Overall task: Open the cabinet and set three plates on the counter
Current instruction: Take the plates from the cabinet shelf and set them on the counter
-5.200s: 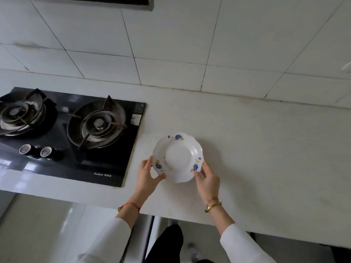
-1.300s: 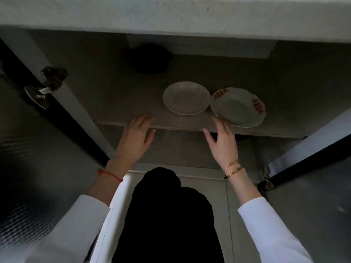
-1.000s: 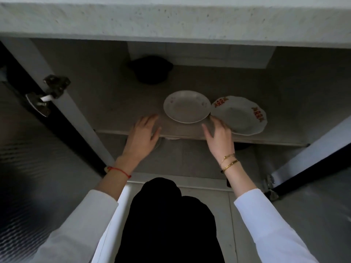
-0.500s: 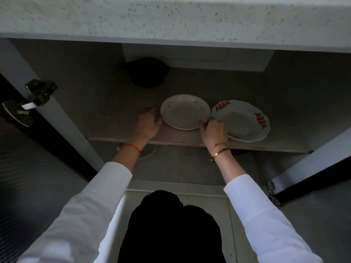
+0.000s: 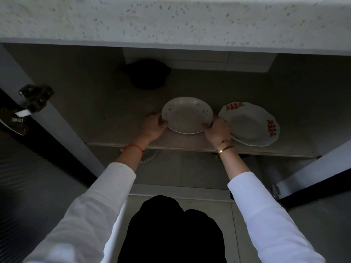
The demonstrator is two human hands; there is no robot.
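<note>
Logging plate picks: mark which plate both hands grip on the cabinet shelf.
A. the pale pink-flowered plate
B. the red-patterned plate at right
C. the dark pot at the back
A: the left hand and right hand clasp opposite rims of the pale pink-flowered plate.

Cabinet shelf (image 5: 117, 118), grey and dim, carries three items: pale plate (image 5: 187, 114) centre front, red-patterned plate (image 5: 250, 124) just to its right near the shelf edge, dark pot-like object (image 5: 147, 74) at the back, too dark to identify.
</note>
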